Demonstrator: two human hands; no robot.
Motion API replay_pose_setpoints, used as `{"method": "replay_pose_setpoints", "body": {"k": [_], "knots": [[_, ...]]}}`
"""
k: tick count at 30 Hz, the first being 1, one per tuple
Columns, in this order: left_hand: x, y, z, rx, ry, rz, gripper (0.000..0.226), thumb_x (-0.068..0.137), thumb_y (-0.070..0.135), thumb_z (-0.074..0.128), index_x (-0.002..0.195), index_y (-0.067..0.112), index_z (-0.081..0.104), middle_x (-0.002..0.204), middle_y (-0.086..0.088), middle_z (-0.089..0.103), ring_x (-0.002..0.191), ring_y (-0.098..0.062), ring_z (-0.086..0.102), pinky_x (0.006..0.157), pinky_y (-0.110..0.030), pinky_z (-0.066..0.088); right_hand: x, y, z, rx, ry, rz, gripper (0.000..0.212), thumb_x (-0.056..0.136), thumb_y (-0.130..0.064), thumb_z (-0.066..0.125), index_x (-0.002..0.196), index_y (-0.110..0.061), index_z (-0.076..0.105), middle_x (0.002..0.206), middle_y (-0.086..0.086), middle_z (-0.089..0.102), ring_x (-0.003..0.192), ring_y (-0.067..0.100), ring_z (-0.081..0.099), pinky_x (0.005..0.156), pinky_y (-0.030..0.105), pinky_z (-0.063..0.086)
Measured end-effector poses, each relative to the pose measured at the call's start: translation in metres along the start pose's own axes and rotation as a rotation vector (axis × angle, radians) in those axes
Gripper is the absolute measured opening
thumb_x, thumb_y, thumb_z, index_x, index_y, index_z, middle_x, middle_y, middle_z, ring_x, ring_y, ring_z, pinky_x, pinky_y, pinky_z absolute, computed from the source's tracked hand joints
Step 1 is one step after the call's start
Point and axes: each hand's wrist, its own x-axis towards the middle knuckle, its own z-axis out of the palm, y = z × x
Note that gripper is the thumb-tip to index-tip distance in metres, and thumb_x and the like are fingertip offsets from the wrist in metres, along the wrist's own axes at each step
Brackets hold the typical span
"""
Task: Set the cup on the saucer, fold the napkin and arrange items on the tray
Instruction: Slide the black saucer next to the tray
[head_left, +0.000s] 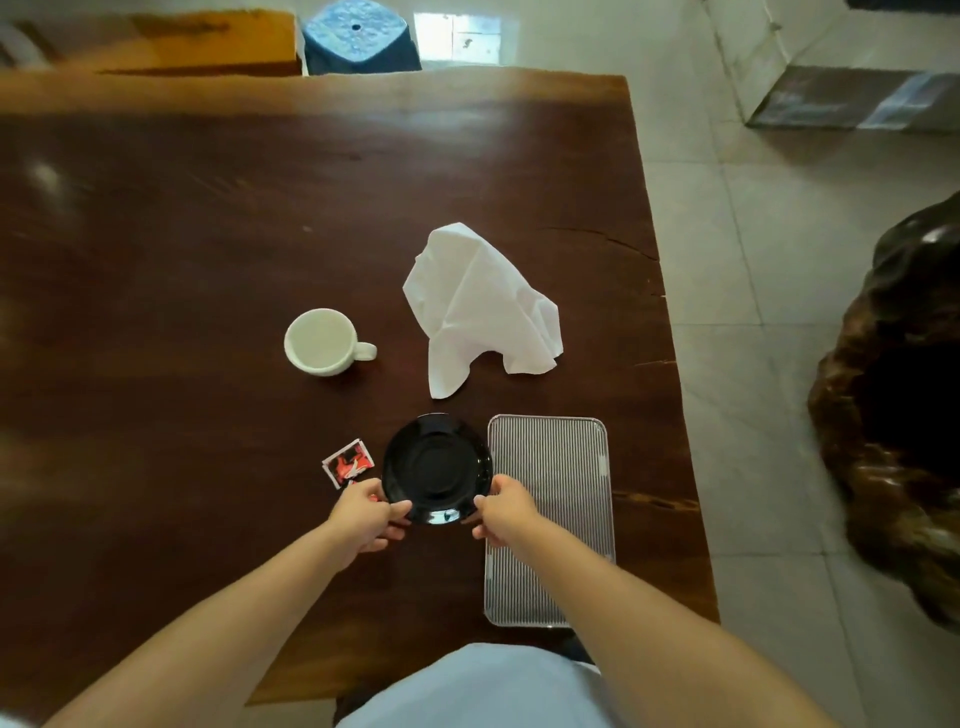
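Black glazed saucer (436, 465) sits in my two-handed grip, left hand (363, 514) and right hand (503, 512) pinching its near rim, low over the table (182, 260), just left of the tray (550, 519). It looks slick; if I tilt it, it could slip and chip, or clip the sachet (347, 462) under my left knuckles. Left to right I count one cup (321, 347), one sachet, one saucer, one crumpled napkin (480, 306), one tray

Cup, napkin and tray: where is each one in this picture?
cup (321, 342), head view, on its pale inside.
napkin (480, 306), head view, on the middle of the crumpled cloth.
tray (550, 467), head view, on its bare ribbed floor.
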Motion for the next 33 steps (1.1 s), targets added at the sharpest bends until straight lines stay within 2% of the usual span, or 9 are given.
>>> {"method": "replay_pose_setpoints", "body": {"k": [2, 9, 15, 17, 19, 23, 29, 31, 33], "knots": [[0.003, -0.002, -0.002, -0.024, -0.013, -0.009, 0.013, 0.093, 0.015, 0.068, 0.088, 0.014, 0.057, 0.086, -0.008, 0.076, 0.068, -0.018, 0.069, 0.058, -0.026, 0.048, 0.004, -0.002, 0.004, -0.027, 0.007, 0.012, 0.016, 0.101, -0.007, 0.046, 0.091, -0.018, 0.050, 0.077, 0.003, 0.066, 0.043, 0.008, 0.055, 0.040, 0.021, 0.041], [0.011, -0.007, -0.011, -0.013, -0.016, -0.044, 0.020, 0.093, 0.016, 0.069, 0.084, 0.013, 0.052, 0.087, -0.009, 0.077, 0.068, -0.019, 0.070, 0.058, -0.027, 0.048, 0.016, -0.001, 0.017, -0.006, -0.018, 0.087, 0.011, 0.102, -0.005, 0.042, 0.108, -0.012, 0.048, 0.083, 0.008, 0.065, 0.047, 0.010, 0.056, 0.038, 0.021, 0.039], [0.013, -0.019, -0.014, 0.084, -0.015, -0.064, 0.010, 0.093, 0.016, 0.069, 0.095, 0.012, 0.060, 0.089, -0.008, 0.077, 0.071, -0.019, 0.071, 0.061, -0.030, 0.051, 0.016, 0.019, 0.036, 0.004, -0.015, 0.184, 0.044, 0.101, -0.002, 0.038, 0.144, -0.010, 0.033, 0.095, 0.014, 0.070, 0.049, 0.012, 0.055, 0.037, 0.021, 0.037], [0.012, -0.025, -0.014, 0.117, -0.012, -0.065, 0.009, 0.093, 0.015, 0.069, 0.096, 0.012, 0.061, 0.090, -0.009, 0.077, 0.072, -0.020, 0.071, 0.063, -0.031, 0.052, 0.016, 0.029, 0.043, 0.017, 0.012, 0.228, 0.046, 0.102, -0.004, 0.037, 0.147, -0.010, 0.029, 0.103, 0.017, 0.069, 0.051, 0.014, 0.054, 0.039, 0.021, 0.037], [0.011, -0.031, -0.013, 0.163, -0.008, -0.065, 0.010, 0.093, 0.016, 0.069, 0.093, 0.013, 0.060, 0.089, -0.009, 0.077, 0.072, -0.020, 0.071, 0.061, -0.030, 0.052, 0.015, 0.037, 0.047, 0.063, 0.018, 0.297, 0.039, 0.103, -0.007, 0.034, 0.142, -0.007, 0.036, 0.096, 0.017, 0.068, 0.049, 0.015, 0.053, 0.038, 0.022, 0.036], [0.012, -0.038, -0.008, 0.237, -0.027, -0.070, 0.012, 0.092, 0.018, 0.070, 0.092, 0.013, 0.059, 0.088, -0.007, 0.077, 0.072, -0.019, 0.073, 0.059, -0.030, 0.052, 0.002, 0.045, 0.049, 0.088, 0.006, 0.343, 0.040, 0.104, -0.009, 0.036, 0.143, -0.011, 0.035, 0.081, 0.010, 0.062, 0.060, 0.018, 0.063, 0.043, 0.023, 0.045], [0.017, -0.041, -0.003, 0.334, -0.045, -0.066, 0.017, 0.093, 0.026, 0.069, 0.100, 0.013, 0.060, 0.087, -0.003, 0.078, 0.065, -0.015, 0.070, 0.056, -0.028, 0.053, 0.000, 0.048, 0.043, 0.055, -0.021, 0.314, 0.051, 0.103, -0.009, 0.038, 0.152, -0.014, 0.025, 0.080, 0.010, 0.062, 0.075, 0.023, 0.072, 0.056, 0.028, 0.059], [0.020, -0.043, -0.001, 0.399, -0.043, -0.049, 0.018, 0.092, 0.029, 0.069, 0.098, 0.015, 0.061, 0.084, -0.001, 0.078, 0.059, -0.013, 0.069, 0.053, -0.026, 0.052, -0.001, 0.045, 0.041, 0.093, -0.015, 0.365, 0.047, 0.104, -0.012, 0.037, 0.150, -0.012, 0.028, 0.093, 0.014, 0.067, 0.081, 0.026, 0.074, 0.054, 0.027, 0.058], [0.021, -0.046, 0.001, 0.461, -0.044, -0.020, 0.014, 0.093, 0.031, 0.068, 0.094, 0.019, 0.060, 0.082, 0.000, 0.078, 0.055, -0.012, 0.068, 0.048, -0.024, 0.051, -0.005, 0.040, 0.038, 0.129, -0.037, 0.429, 0.043, 0.105, -0.018, 0.031, 0.147, -0.007, 0.034, 0.119, 0.020, 0.065, 0.100, 0.033, 0.071, 0.051, 0.028, 0.056]]}}
